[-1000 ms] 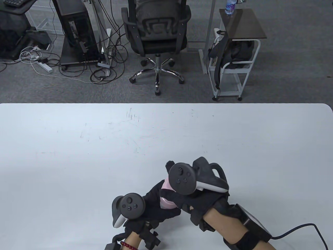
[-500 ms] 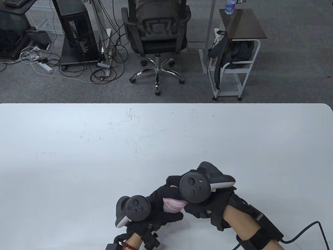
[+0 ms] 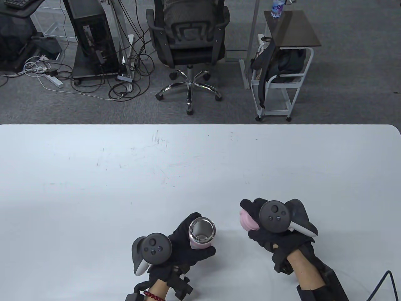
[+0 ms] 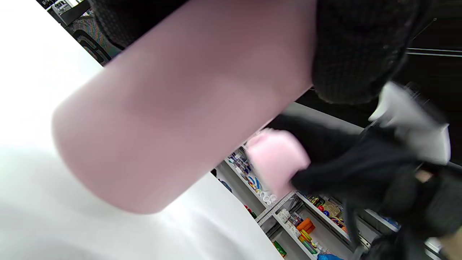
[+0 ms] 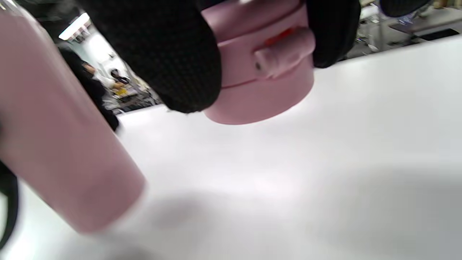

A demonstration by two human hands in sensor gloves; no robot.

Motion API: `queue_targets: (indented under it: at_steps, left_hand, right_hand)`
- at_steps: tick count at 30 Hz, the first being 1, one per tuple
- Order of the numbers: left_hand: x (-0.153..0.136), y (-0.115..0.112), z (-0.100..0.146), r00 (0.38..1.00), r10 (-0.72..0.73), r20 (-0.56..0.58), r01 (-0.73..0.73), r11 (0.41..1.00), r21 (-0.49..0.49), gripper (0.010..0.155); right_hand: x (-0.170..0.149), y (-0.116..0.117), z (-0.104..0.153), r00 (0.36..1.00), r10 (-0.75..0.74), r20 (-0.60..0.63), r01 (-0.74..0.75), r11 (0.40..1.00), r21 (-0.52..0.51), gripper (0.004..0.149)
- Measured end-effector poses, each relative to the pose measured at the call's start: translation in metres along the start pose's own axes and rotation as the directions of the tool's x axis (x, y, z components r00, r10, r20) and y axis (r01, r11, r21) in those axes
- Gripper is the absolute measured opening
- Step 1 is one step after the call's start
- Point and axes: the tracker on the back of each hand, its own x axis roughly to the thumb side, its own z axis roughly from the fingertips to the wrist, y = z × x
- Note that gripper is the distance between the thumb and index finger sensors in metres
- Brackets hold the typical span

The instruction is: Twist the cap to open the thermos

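My left hand (image 3: 184, 247) grips the pink thermos (image 3: 202, 235) near the table's front edge, with its steel mouth open to the camera. In the left wrist view the pink body (image 4: 173, 104) fills the frame, tilted above the table. My right hand (image 3: 266, 229) holds the pink cap (image 3: 247, 222) off to the right, apart from the thermos. In the right wrist view my gloved fingers (image 5: 169, 54) hold the cap (image 5: 263, 72) just above the table, and the thermos body (image 5: 54, 144) shows at left.
The white table (image 3: 125, 175) stretches far and to both sides. Beyond its far edge are an office chair (image 3: 188, 40), a white cart (image 3: 282, 69) and a computer tower with cables (image 3: 91, 40). A cable (image 3: 380, 282) trails from my right forearm.
The cap has come off the thermos. My right hand has moved right with the cap; the thermos mouth now shows open in my left hand.
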Motion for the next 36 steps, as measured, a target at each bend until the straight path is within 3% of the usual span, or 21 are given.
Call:
queue_targets:
  at_steps: [6, 11, 15, 23, 25, 32, 36]
  left_hand:
    - [-0.002, -0.001, 0.0, 1.0, -0.001, -0.016, 0.001, 1.0, -0.009, 0.104]
    - [-0.004, -0.003, -0.002, 0.999, 0.017, -0.04, -0.018, 1.0, -0.023, 0.104]
    - [-0.007, -0.006, -0.003, 0.997, 0.014, -0.07, -0.016, 0.999, -0.033, 0.103]
    - [-0.023, -0.017, -0.006, 0.984, -0.026, -0.177, 0.006, 0.993, -0.115, 0.101]
    - [-0.029, -0.016, -0.007, 0.977, 0.028, -0.212, -0.047, 0.995, -0.089, 0.1]
    - [-0.034, -0.015, -0.004, 0.983, -0.013, -0.184, -0.011, 0.991, -0.13, 0.09]
    - [-0.026, 0.009, -0.005, 0.997, -0.023, -0.073, 0.008, 0.981, -0.195, 0.091]
  right_hand:
    - [-0.027, 0.053, -0.006, 0.997, -0.013, -0.074, 0.016, 0.999, 0.046, 0.084]
    - [-0.026, 0.067, -0.01, 0.998, 0.003, -0.061, 0.005, 0.992, 0.125, 0.086]
    - [-0.024, 0.067, -0.008, 0.998, -0.03, -0.056, 0.04, 0.981, 0.191, 0.088]
    - [-0.021, 0.048, 0.007, 0.999, -0.015, -0.036, 0.017, 0.999, 0.048, 0.087]
    - [-0.021, 0.044, 0.011, 0.999, -0.022, -0.034, 0.023, 1.0, 0.018, 0.086]
    - [-0.029, 0.038, 0.017, 0.995, -0.087, -0.042, 0.086, 0.996, -0.04, 0.084]
    - [-0.028, 0.032, 0.02, 0.996, -0.086, -0.029, 0.083, 0.991, -0.105, 0.083]
